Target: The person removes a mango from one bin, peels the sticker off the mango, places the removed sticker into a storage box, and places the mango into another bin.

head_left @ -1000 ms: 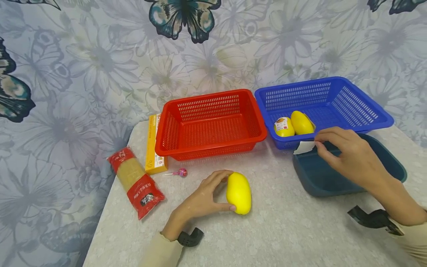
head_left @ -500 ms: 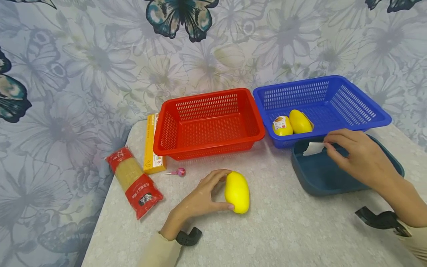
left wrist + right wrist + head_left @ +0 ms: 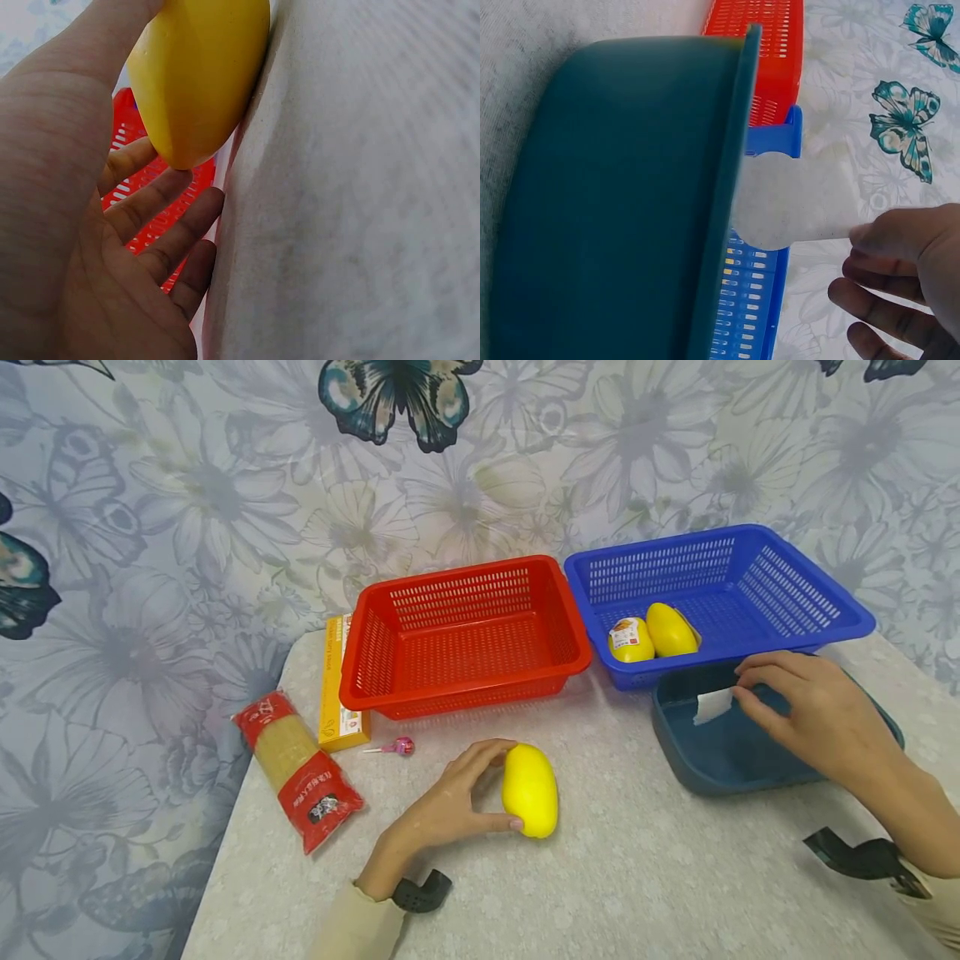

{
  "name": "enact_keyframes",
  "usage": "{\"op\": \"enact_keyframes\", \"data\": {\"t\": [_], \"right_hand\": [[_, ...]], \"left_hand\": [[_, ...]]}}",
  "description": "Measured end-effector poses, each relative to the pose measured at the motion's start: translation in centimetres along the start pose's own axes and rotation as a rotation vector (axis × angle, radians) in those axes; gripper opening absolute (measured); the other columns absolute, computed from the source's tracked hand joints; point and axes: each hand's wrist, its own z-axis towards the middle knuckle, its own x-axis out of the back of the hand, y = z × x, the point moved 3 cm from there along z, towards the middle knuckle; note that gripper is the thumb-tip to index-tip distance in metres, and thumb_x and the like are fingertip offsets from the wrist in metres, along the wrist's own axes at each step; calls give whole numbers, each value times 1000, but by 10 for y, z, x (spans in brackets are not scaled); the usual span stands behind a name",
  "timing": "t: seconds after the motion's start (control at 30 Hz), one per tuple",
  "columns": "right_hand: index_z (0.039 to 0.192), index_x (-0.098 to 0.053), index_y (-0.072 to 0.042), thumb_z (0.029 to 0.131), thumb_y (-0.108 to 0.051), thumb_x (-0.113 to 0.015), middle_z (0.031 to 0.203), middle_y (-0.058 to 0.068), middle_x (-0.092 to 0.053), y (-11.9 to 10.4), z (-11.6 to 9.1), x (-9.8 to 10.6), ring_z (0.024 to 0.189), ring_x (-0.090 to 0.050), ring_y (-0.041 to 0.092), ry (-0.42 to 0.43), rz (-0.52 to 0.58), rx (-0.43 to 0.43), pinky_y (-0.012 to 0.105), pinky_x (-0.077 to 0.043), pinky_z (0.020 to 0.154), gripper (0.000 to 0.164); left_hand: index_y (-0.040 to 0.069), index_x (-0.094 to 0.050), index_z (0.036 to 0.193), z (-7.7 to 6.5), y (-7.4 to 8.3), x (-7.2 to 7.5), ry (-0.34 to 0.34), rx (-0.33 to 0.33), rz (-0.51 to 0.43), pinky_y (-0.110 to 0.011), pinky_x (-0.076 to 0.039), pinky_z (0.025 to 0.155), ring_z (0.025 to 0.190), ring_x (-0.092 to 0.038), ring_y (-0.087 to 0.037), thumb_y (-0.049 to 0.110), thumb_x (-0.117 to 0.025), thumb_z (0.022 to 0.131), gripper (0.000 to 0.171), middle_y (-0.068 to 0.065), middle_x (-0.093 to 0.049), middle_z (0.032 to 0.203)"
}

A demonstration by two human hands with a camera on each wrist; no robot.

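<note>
A plain yellow mango (image 3: 529, 791) sits on the table; my left hand (image 3: 452, 793) holds it between thumb and fingertips at its two ends. In the left wrist view the mango (image 3: 201, 71) fills the top, with fingers just under its lower tip. My right hand (image 3: 813, 714) pinches a white paper label (image 3: 713, 705) by one edge between thumb and index finger, over the dark teal basin (image 3: 678, 760). The right wrist view shows the label (image 3: 802, 199), its far end rounded, beside the basin's rim (image 3: 735, 142).
Behind the basin stands a blue basket (image 3: 810, 643) holding two yellow mangoes (image 3: 671, 631), one with a visible label. A red basket (image 3: 465, 697) is left of it. Further left lie a yellow box (image 3: 333, 693), a pink lollipop (image 3: 403, 746) and a red bag of noodles (image 3: 300, 772).
My right hand has shifted right and lowered the label from the basin's rim into its opening. The left hand keeps its hold on the mango; the whole view has drifted slightly.
</note>
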Motion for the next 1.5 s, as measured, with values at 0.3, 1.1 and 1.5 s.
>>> {"op": "enact_keyframes", "data": {"t": [0.3, 1.1, 1.5], "right_hand": [[96, -71, 12, 108, -49, -24, 101, 20, -67, 0, 0, -1, 87, -63, 38, -38, 38, 71, 48, -47, 77, 78], [103, -73, 1, 106, -51, -36, 104, 11, -70, -21, 26, -3, 94, -64, 31, -9, 137, 91, 20, -39, 89, 64], [107, -73, -1, 93, -19, -68, 111, 10, -69, -37, 49, -12, 101, -64, 31, -119, 174, 127, 46, -50, 87, 23]], "left_hand": [[42, -34, 151, -2, 0, 2, -2, 13, 6, -49, -31, 111, 129, -44, -7, 66, -79, 73, 93, 25, -34, 147], [41, -34, 151, -3, 0, 4, 8, 6, 13, -49, -29, 111, 129, -44, -8, 66, -79, 73, 94, 24, -34, 148], [38, -32, 152, 0, -2, -2, -23, -17, 10, -52, -28, 111, 130, -45, -11, 67, -76, 75, 93, 18, -35, 149]]}}
